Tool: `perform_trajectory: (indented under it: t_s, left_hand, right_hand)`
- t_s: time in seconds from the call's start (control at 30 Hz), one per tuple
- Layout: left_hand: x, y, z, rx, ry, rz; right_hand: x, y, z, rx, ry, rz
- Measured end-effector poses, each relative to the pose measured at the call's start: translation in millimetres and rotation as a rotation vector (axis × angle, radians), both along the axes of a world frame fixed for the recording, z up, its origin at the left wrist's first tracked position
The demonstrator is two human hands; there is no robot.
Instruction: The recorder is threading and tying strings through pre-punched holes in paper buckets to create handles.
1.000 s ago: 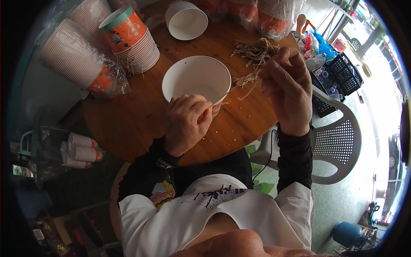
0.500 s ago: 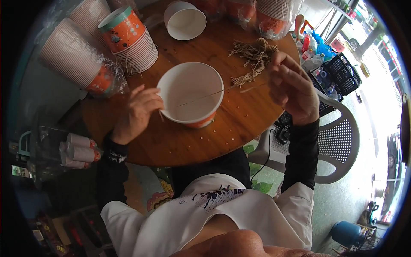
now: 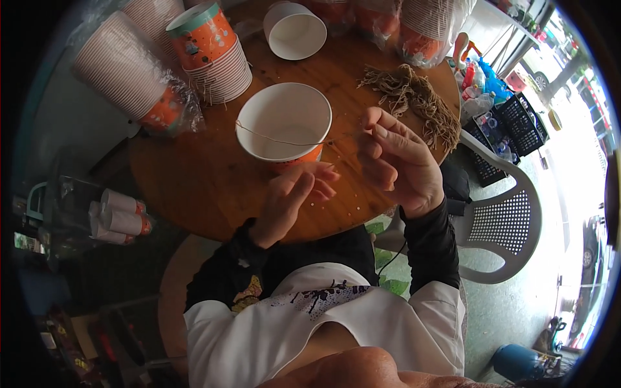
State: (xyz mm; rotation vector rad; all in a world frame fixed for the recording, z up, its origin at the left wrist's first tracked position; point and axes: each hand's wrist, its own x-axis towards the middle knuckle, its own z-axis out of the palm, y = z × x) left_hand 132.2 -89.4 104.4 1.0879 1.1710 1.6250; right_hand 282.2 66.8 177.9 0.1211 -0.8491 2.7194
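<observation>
On the wooden table stands a white-lined orange paper tub (image 3: 284,110), open at the top. A thin brown twine strand (image 3: 278,140) runs from the tub's left rim across its front toward my right hand (image 3: 404,158). The fingers of that hand are pinched at the strand's right end, to the right of the tub. Just in front of the tub, my left hand (image 3: 294,197) has its fingers stretched out and apart, with nothing seen in them. A loose bundle of brown twine (image 3: 414,97) lies at the table's right edge, beyond my right hand.
Stacks of paper tubs (image 3: 217,58), some in clear plastic, stand at the far left. A single white tub (image 3: 297,35) lies tipped at the back; more wrapped tubs (image 3: 430,29) are at the back right. A grey plastic chair (image 3: 498,220) stands right of the table (image 3: 194,187).
My left hand has left the tub's left rim and come round to its front. My right hand has moved left and nearer. The strand now reaches the tub's left rim.
</observation>
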Motion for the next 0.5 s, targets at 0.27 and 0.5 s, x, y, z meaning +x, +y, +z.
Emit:
perform_trajectory:
  t_s: [0.27, 0.5]
  left_hand:
    - [8.5, 16.7, 2.7, 0.021, -0.060, -0.030]
    - [4.7, 17.9, 27.8, -0.020, 0.404, 0.110]
  right_hand:
    - [0.8, 6.0, -19.4, -0.071, 0.017, 0.013]
    - [-1.6, 3.2, -59.6, 0.801, -0.332, -0.808]
